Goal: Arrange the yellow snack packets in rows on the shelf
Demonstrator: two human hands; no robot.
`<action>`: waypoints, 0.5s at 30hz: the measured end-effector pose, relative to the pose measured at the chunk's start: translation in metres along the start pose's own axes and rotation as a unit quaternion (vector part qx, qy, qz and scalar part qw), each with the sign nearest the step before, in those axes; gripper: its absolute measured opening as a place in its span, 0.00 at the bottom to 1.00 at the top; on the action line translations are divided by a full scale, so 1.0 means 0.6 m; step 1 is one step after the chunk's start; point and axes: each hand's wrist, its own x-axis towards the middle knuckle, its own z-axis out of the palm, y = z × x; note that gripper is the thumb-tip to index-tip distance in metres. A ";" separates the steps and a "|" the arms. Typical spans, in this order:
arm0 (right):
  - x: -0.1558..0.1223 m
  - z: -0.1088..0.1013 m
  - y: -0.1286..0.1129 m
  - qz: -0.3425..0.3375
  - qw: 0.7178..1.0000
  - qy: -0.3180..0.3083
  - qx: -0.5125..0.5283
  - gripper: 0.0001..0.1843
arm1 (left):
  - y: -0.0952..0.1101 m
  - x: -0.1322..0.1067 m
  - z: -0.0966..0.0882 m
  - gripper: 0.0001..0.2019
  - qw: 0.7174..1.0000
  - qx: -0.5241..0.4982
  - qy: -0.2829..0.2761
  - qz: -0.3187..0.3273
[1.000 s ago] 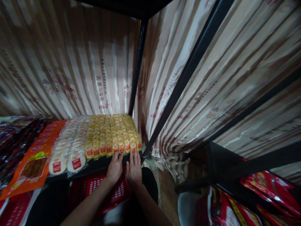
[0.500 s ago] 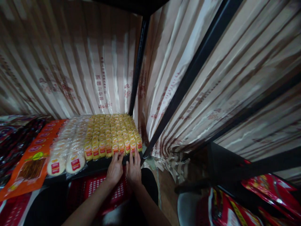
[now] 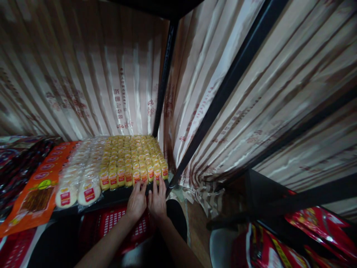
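Rows of small yellow snack packs (image 3: 132,156) with red labels stand on a dark shelf. My left hand (image 3: 136,203) touches the front of these rows near their middle, its fingers stretched out. Just to its right, my right hand (image 3: 158,201) has extended fingertips against the front packs near the right end. Neither hand has lifted a pack. To the left of the yellow packs lie two rows of round white packages (image 3: 88,191) in clear wrapping with red labels.
An orange snack bag (image 3: 39,193) lies farther left and overhangs the shelf edge (image 3: 108,198). Below is a red plastic basket (image 3: 111,221). A black post (image 3: 200,130) slants up beside my right hand. Printed curtains (image 3: 125,74) hang behind; red packages (image 3: 318,227) are at lower right.
Both hands stay at the front of the yellow packs and have drawn very slightly closer together. The packs look the same.
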 end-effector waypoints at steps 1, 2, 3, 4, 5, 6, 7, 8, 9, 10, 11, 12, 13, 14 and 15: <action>0.000 -0.001 0.000 0.002 1.000 -0.001 0.001 0.30 | 0.000 0.000 0.000 0.26 1.000 -0.001 0.002 0.000; 0.000 -0.001 0.000 0.006 1.000 -0.001 0.000 0.30 | 0.000 -0.001 0.000 0.26 1.000 -0.001 0.004 0.001; 0.000 -0.002 0.000 0.011 1.000 -0.002 -0.001 0.30 | 0.001 -0.001 0.000 0.26 1.000 -0.002 0.006 0.003; 0.000 -0.002 -0.001 0.016 1.000 -0.002 -0.002 0.30 | 0.001 -0.002 0.000 0.26 1.000 -0.002 0.010 0.003; 0.000 -0.003 -0.001 0.019 1.000 -0.002 -0.001 0.29 | 0.001 -0.002 0.000 0.26 1.000 -0.003 0.012 0.004; 0.000 -0.003 -0.001 0.019 1.000 -0.001 0.002 0.29 | 0.002 -0.003 0.000 0.26 1.000 -0.003 0.013 0.005; 0.000 -0.003 -0.001 0.016 1.000 -0.001 0.007 0.29 | 0.002 -0.003 0.000 0.27 1.000 -0.002 0.012 0.005; -0.001 -0.003 -0.001 0.012 1.000 -0.001 0.014 0.28 | 0.003 -0.004 -0.001 0.26 1.000 0.001 0.009 0.004; -0.001 -0.003 -0.001 0.009 1.000 -0.002 0.021 0.28 | 0.003 -0.004 -0.001 0.26 1.000 0.004 0.005 0.003; -0.002 -0.003 -0.002 0.009 1.000 -0.003 0.027 0.27 | 0.003 -0.005 0.000 0.25 1.000 0.008 0.001 0.003; -0.002 -0.003 -0.002 0.011 0.999 -0.004 0.033 0.27 | 0.003 -0.006 0.000 0.25 1.000 0.012 -0.003 0.003; -0.003 -0.003 -0.002 0.016 0.999 -0.005 0.039 0.26 | 0.003 -0.006 0.001 0.25 1.000 0.016 -0.005 0.003; -0.003 -0.004 -0.003 0.021 0.999 -0.006 0.046 0.26 | 0.003 -0.007 0.001 0.25 1.000 0.019 -0.006 0.004; -0.003 -0.004 -0.004 0.026 0.998 -0.006 0.052 0.25 | 0.003 -0.008 0.002 0.25 1.000 0.021 -0.006 0.005; -0.003 -0.005 -0.004 0.030 0.998 -0.003 0.058 0.25 | 0.003 -0.009 0.002 0.25 1.000 0.023 -0.006 0.006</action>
